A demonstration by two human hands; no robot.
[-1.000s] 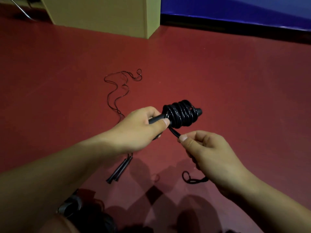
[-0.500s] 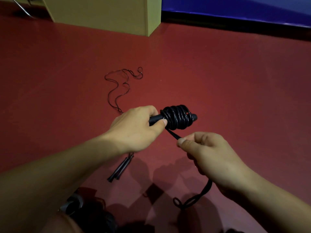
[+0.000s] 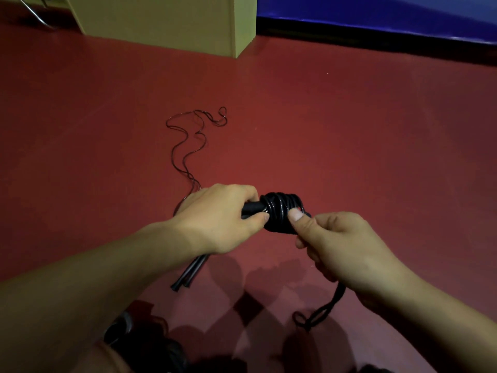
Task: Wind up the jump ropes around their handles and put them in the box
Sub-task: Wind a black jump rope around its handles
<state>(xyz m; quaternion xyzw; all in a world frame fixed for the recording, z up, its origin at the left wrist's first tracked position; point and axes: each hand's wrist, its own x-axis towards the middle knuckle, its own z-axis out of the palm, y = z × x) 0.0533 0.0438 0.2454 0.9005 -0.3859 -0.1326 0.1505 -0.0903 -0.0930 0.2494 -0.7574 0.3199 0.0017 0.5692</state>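
**Rope coil held between both hands above the red floor**

Head view. Left hand (image 3: 223, 216) is closed around the black handles (image 3: 251, 208) of a jump rope, thumb tip pressed against the near edge of the wound coil (image 3: 281, 212). The coil is black, glossy, wrapped in several turns around the handles, held in the air over the red floor (image 3: 349, 135).

Right hand (image 3: 341, 246) is closed, thumb laid on the right end of the coil, other fingers curled under. A loose rope tail (image 3: 320, 312) hangs out below this hand and ends in a small loop near the floor; whether it touches the floor is unclear.

A second jump rope lies on the floor: its thin black cord (image 3: 188, 146) snakes away in loose curves, well apart from the coil, and its pair of black handles (image 3: 192, 273) lies side by side just below the left forearm.

A cardboard box (image 3: 166, 20) stands on the floor at the far top of the view, well apart from the hands. A blue mat (image 3: 376, 14) runs along the top right. Dark objects at the bottom edge are too dim to identify.
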